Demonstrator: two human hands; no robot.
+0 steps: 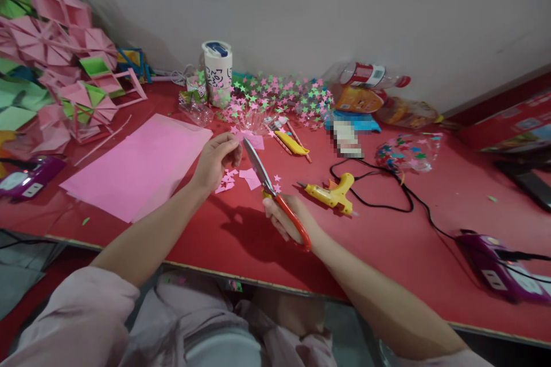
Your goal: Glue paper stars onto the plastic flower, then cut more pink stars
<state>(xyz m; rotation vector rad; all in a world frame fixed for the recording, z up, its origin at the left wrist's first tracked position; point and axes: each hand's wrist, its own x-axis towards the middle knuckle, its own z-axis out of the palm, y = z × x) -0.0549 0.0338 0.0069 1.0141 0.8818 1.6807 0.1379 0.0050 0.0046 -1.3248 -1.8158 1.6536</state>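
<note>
Scissors (259,169) with red handles are in my right hand (290,217), their blades pointing up and away from me and looking nearly closed. My left hand (218,161) is curled with thumb and fingers together, just left of the blade tips; whatever it pinches, if anything, I cannot make out. Below and between the hands lie small pink paper scraps (227,181), a pink paper square (250,178) and a few pink paper stars (277,183). Another pink paper piece (255,141) lies behind the blade tips.
Pink sheets (142,166) lie left on the red table (241,252). A yellow glue gun (331,194) with a black cord rests right of my hands. Behind are a yellow cutter (291,143), a bag of pink and green stars (279,97) and a white tumbler (218,73). Folded-paper models (55,46) crowd the left.
</note>
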